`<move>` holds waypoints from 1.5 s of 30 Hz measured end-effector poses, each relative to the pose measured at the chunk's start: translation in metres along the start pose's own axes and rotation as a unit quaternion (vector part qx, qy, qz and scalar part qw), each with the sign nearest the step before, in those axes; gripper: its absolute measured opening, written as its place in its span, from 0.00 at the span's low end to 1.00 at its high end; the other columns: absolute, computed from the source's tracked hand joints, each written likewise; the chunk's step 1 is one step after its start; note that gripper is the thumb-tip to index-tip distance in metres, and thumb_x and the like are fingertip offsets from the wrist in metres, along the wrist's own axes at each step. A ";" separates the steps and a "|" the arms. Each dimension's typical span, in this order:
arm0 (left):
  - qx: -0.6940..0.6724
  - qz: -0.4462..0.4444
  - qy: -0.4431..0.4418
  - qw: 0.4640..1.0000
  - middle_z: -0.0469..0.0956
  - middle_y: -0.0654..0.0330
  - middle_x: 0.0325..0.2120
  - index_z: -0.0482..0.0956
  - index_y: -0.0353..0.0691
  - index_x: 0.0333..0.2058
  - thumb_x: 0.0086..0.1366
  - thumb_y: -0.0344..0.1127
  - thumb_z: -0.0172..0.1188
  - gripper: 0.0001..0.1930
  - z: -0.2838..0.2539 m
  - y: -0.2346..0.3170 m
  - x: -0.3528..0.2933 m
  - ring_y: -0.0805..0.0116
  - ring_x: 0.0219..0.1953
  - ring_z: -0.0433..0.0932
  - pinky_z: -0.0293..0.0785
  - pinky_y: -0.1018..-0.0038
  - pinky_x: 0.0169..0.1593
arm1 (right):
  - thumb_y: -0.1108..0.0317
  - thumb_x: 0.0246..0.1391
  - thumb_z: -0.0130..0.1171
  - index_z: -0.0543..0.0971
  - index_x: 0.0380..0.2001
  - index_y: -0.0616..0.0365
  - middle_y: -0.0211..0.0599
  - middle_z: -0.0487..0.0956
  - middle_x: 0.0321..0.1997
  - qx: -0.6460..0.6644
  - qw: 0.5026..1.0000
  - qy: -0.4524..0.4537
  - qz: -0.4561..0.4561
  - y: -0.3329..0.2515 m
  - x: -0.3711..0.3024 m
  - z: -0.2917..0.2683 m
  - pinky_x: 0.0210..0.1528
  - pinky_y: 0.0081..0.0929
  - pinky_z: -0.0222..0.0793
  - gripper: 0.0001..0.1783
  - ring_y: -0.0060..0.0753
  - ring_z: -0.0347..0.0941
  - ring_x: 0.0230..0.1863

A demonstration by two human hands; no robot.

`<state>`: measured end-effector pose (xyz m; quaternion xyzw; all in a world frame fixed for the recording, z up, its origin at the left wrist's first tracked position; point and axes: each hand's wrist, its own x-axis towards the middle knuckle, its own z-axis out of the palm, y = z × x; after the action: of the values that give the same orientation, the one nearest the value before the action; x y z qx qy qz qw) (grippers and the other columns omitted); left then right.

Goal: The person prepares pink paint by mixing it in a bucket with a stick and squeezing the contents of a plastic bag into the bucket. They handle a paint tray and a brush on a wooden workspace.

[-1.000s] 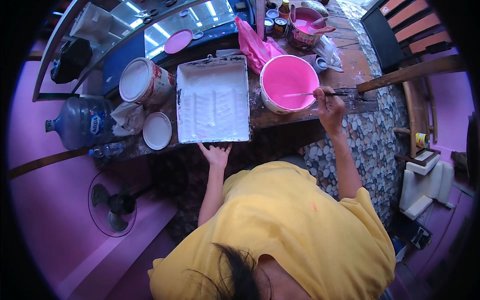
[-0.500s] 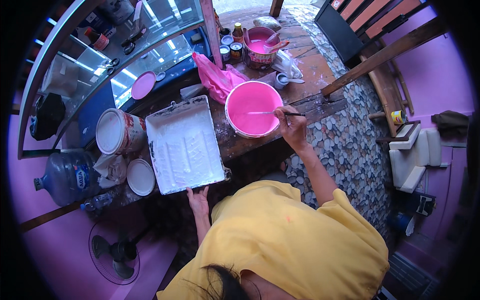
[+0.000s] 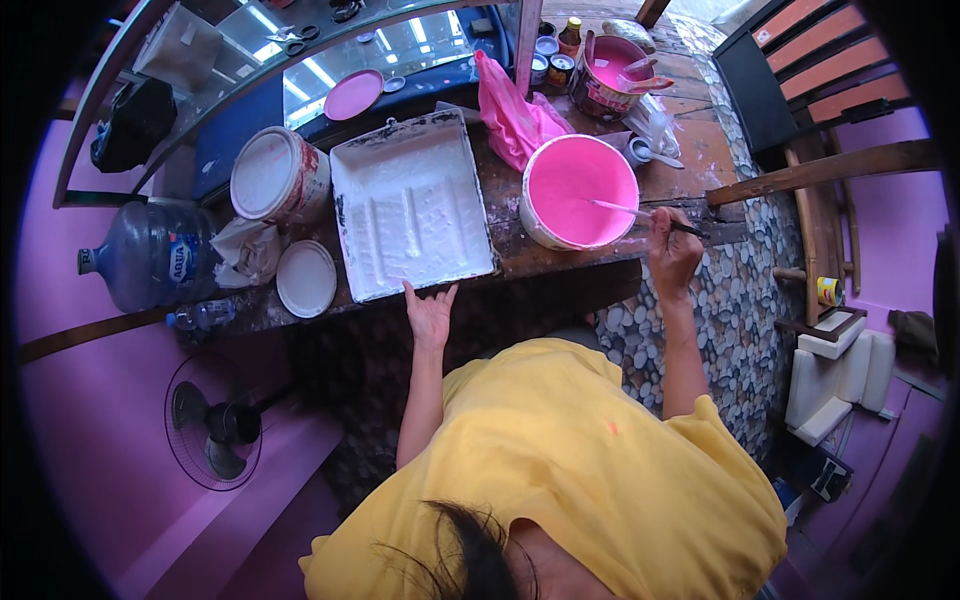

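My right hand [image 3: 674, 262] is closed around a slim stick with a black end [image 3: 632, 209], possibly a paintbrush. Its pale, pink-smeared end reaches over the rim of a white bucket [image 3: 531, 222] of bright pink paint. Whether the tip is in the paint is hard to tell. At the near edge of a paint tray [image 3: 350, 180], my left hand [image 3: 430, 318] has its thumb and fingers spread; some fingers may be hidden beneath the tray. Thick white paint coats the ridged tray. A pink plastic bag [image 3: 515, 115] lies behind the bucket.
Left of the tray stand a lidded paint pail [image 3: 280, 175], a round white lid [image 3: 306, 279] and a large water bottle [image 3: 150, 255]. A smaller pink-paint pail [image 3: 608, 85] and several cans are farther back. A wooden beam [image 3: 820, 170] crosses at right; a fan [image 3: 225, 424] stands lower left.
The whole view has shifted, so the table things appear farther right. My right hand has drawn the stick slightly rightward, away from the bucket's rim. My left hand's fingers are spread wider at the tray.
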<state>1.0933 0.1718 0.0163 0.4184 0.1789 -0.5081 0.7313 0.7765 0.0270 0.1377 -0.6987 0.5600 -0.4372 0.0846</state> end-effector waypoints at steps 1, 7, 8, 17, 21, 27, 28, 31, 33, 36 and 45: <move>0.001 0.000 -0.002 1.000 0.48 0.42 0.59 0.46 0.34 0.60 0.65 0.51 0.47 0.35 -0.005 0.003 0.000 0.50 0.60 0.56 0.59 0.52 0.60 | 0.68 0.57 0.51 0.74 0.27 0.61 0.40 0.75 0.21 -0.029 0.999 -0.002 0.024 -0.001 -0.002 -0.006 0.23 0.28 0.66 0.09 0.39 0.74 0.21; 0.518 -0.168 -0.163 0.822 0.77 0.53 0.34 0.64 0.33 0.50 0.65 0.52 0.48 0.27 -0.012 0.091 -0.010 0.64 0.38 0.78 0.76 0.70 0.40 | 0.68 0.58 0.51 0.74 0.27 0.61 0.38 0.75 0.20 0.100 0.990 -0.047 0.082 -0.001 -0.006 0.001 0.23 0.26 0.66 0.09 0.39 0.74 0.21; 0.508 -0.145 -0.201 0.825 0.76 0.54 0.34 0.64 0.33 0.50 0.66 0.51 0.47 0.25 0.003 0.110 -0.005 0.64 0.39 0.78 0.76 0.71 0.41 | 0.68 0.58 0.51 0.74 0.27 0.61 0.39 0.75 0.21 0.065 0.997 -0.026 0.046 0.007 -0.001 0.004 0.24 0.27 0.66 0.09 0.39 0.74 0.22; 0.229 0.035 -0.162 0.959 0.68 0.43 0.44 0.61 0.32 0.47 0.63 0.44 0.53 0.23 0.141 0.196 0.201 0.50 0.49 0.72 0.72 0.62 0.53 | 0.70 0.58 0.49 0.73 0.27 0.61 0.38 0.74 0.21 0.099 0.990 -0.041 0.096 -0.002 -0.003 0.004 0.22 0.26 0.64 0.08 0.36 0.72 0.19; 0.080 -0.008 -0.069 0.994 0.61 0.38 0.50 0.42 0.29 0.59 0.62 0.42 0.55 0.38 0.151 0.203 0.276 0.43 0.48 0.70 0.74 0.57 0.50 | 0.72 0.57 0.51 0.74 0.27 0.63 0.39 0.74 0.21 0.016 1.000 0.015 0.005 0.004 0.003 0.021 0.27 0.29 0.66 0.07 0.39 0.72 0.23; 0.144 0.037 -0.007 0.989 0.54 0.37 0.54 0.39 0.31 0.61 0.64 0.40 0.53 0.38 0.201 0.183 0.305 0.41 0.50 0.67 0.77 0.59 0.47 | 0.71 0.58 0.48 0.72 0.24 0.64 0.38 0.71 0.20 0.079 0.985 -0.033 0.150 -0.011 -0.021 0.002 0.24 0.28 0.63 0.10 0.36 0.69 0.21; 0.175 0.065 0.020 0.982 0.54 0.38 0.54 0.40 0.31 0.61 0.64 0.41 0.52 0.36 0.210 0.173 0.308 0.41 0.50 0.67 0.77 0.59 0.47 | 0.71 0.58 0.48 0.72 0.24 0.64 0.38 0.71 0.20 0.074 0.985 -0.037 0.150 -0.014 -0.013 0.006 0.24 0.28 0.63 0.10 0.36 0.69 0.21; 0.202 0.069 0.048 0.976 0.55 0.39 0.54 0.46 0.32 0.59 0.65 0.41 0.49 0.31 0.219 0.164 0.312 0.41 0.48 0.68 0.78 0.59 0.45 | 0.72 0.59 0.48 0.71 0.24 0.64 0.37 0.70 0.20 0.122 0.986 -0.018 0.116 -0.011 0.004 0.017 0.25 0.27 0.63 0.11 0.33 0.68 0.21; 0.203 0.058 0.024 0.977 0.53 0.42 0.56 0.46 0.34 0.60 0.65 0.38 0.49 0.30 0.208 0.174 0.327 0.40 0.52 0.64 0.77 0.56 0.47 | 0.72 0.59 0.47 0.71 0.23 0.65 0.37 0.70 0.20 0.036 0.999 0.004 0.040 -0.002 0.007 0.016 0.26 0.24 0.64 0.11 0.29 0.69 0.22; 0.213 0.057 0.006 0.975 0.52 0.45 0.57 0.47 0.37 0.60 0.66 0.34 0.48 0.28 0.207 0.178 0.348 0.41 0.55 0.61 0.75 0.52 0.48 | 0.70 0.60 0.47 0.71 0.24 0.64 0.35 0.71 0.21 0.056 0.991 -0.003 0.123 -0.006 -0.006 0.007 0.24 0.21 0.63 0.12 0.24 0.69 0.21; 0.260 0.075 0.050 0.962 0.72 0.42 0.37 0.65 0.27 0.42 0.60 0.25 0.46 0.12 0.198 0.182 0.367 0.48 0.39 0.76 0.81 0.62 0.39 | 0.61 0.64 0.40 0.68 0.25 0.60 0.29 0.68 0.19 0.136 0.934 0.155 0.293 0.016 -0.013 -0.014 0.25 0.14 0.60 0.17 0.16 0.64 0.20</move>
<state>1.3781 -0.1785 -0.0417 0.6310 0.0455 -0.4593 0.6235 0.7552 0.0378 0.1292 -0.4090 0.6810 -0.5678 0.2159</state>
